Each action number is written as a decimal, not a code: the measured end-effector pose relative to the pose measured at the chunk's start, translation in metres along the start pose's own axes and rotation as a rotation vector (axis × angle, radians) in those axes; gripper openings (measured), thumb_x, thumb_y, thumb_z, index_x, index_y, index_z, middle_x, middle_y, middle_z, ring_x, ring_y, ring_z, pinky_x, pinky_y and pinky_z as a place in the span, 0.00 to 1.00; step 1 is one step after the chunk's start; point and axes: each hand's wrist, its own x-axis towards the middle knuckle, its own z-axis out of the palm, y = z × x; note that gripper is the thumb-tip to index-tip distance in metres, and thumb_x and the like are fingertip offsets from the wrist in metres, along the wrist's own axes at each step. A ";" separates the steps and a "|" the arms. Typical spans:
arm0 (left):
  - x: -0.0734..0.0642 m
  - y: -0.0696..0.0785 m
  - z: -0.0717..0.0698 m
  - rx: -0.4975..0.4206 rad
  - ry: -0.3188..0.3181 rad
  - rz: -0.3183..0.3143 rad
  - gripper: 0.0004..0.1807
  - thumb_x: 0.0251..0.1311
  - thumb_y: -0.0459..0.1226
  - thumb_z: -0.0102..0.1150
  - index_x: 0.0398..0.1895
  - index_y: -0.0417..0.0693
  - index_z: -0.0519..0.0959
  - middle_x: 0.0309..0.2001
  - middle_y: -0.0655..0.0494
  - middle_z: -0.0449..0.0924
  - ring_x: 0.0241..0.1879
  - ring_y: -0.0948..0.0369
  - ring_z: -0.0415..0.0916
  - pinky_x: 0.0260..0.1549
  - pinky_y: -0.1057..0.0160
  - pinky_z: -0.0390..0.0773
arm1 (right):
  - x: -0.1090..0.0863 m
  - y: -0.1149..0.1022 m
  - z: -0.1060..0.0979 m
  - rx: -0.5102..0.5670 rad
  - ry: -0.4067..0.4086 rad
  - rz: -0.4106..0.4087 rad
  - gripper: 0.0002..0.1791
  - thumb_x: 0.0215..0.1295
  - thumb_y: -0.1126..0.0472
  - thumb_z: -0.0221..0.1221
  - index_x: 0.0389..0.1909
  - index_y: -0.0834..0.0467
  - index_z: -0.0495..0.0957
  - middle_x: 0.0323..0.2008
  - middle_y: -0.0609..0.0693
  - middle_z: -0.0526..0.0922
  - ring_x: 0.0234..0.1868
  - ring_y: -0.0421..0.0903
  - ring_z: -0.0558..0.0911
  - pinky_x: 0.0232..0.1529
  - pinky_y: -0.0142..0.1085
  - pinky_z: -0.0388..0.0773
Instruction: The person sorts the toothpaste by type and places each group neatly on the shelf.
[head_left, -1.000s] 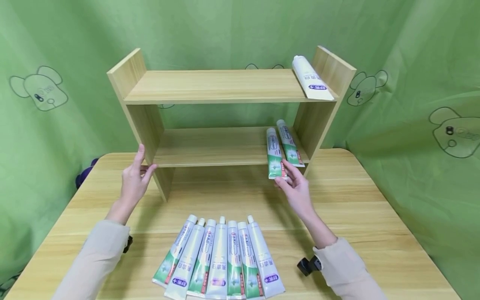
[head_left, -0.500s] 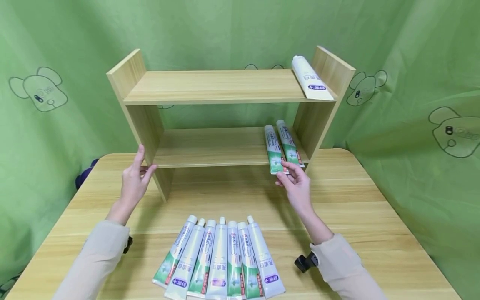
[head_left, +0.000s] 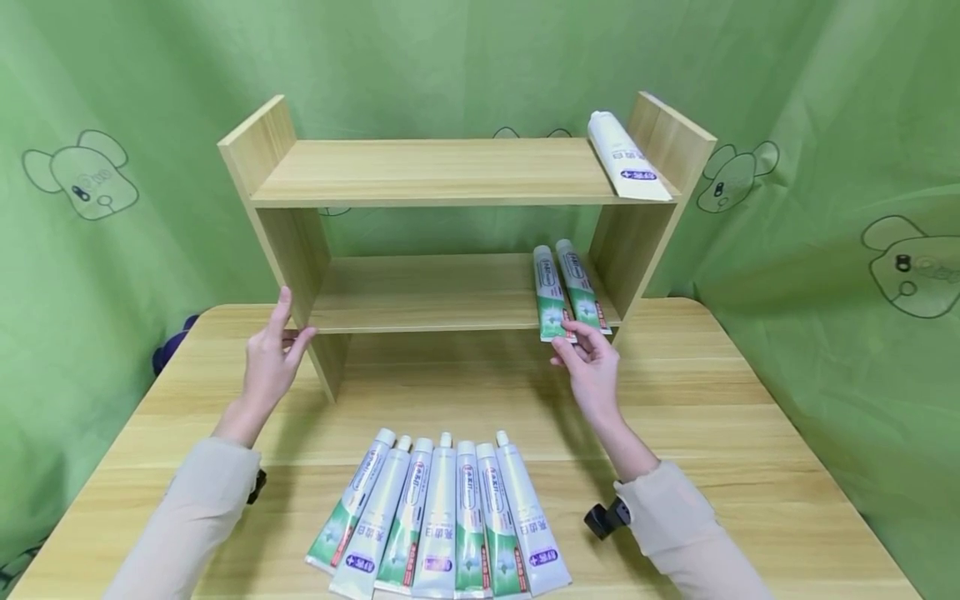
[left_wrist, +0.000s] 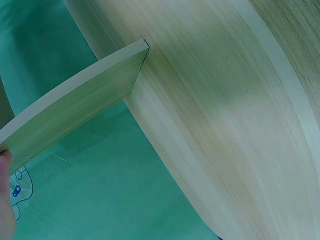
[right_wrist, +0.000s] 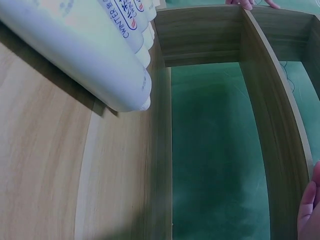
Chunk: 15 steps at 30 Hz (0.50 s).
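Note:
On the middle board of a wooden desktop shelf (head_left: 442,321), my right hand (head_left: 592,367) pinches the bottom end of a green-and-white toothpaste tube (head_left: 550,292), whose cap points to the back. A matching toothpaste tube (head_left: 581,283) lies just right of it, against the right side panel. My left hand (head_left: 272,358) grips the front edge of the left side panel (head_left: 288,250) near the middle board, with the thumb on the board's front corner. Only part of each hand shows in its own wrist view, and the held tube is outside the right wrist view.
A white-and-purple toothpaste tube (head_left: 626,158) lies at the right end of the top board. Several tubes, white-purple (head_left: 442,517) and green-white (head_left: 468,517), lie fanned on the table (head_left: 750,467) before the shelf. A green curtain (head_left: 465,67) hangs behind.
My right hand has moved slightly up and forward, sliding the pinched toothpaste tube farther back onto the middle board beside the other. The left hand stays at the left side panel.

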 end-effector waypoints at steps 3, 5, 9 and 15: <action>0.000 -0.001 0.000 0.001 -0.001 0.002 0.40 0.56 0.31 0.58 0.70 0.60 0.51 0.47 0.26 0.72 0.22 0.41 0.78 0.21 0.51 0.82 | 0.002 0.001 0.000 -0.006 0.008 -0.004 0.14 0.55 0.81 0.54 0.43 0.78 0.70 0.27 0.41 0.81 0.20 0.35 0.77 0.23 0.24 0.81; 0.000 0.000 0.000 0.005 -0.004 0.006 0.40 0.57 0.32 0.57 0.70 0.61 0.51 0.47 0.25 0.71 0.22 0.41 0.78 0.21 0.51 0.82 | 0.003 0.002 0.001 -0.013 0.009 -0.014 0.14 0.55 0.80 0.54 0.43 0.78 0.69 0.26 0.41 0.81 0.20 0.35 0.77 0.22 0.23 0.80; 0.001 0.000 -0.001 0.006 -0.010 0.013 0.41 0.56 0.31 0.58 0.70 0.60 0.51 0.47 0.25 0.71 0.22 0.41 0.78 0.21 0.51 0.83 | 0.004 0.003 0.001 -0.017 0.015 -0.034 0.12 0.57 0.78 0.54 0.42 0.80 0.69 0.24 0.41 0.81 0.22 0.34 0.78 0.21 0.22 0.79; 0.000 0.000 -0.001 0.007 -0.015 0.008 0.45 0.51 0.27 0.60 0.70 0.61 0.50 0.47 0.25 0.72 0.22 0.40 0.78 0.21 0.51 0.83 | 0.005 0.003 0.002 0.000 0.020 -0.029 0.12 0.57 0.78 0.54 0.42 0.80 0.69 0.23 0.41 0.81 0.22 0.34 0.78 0.21 0.22 0.79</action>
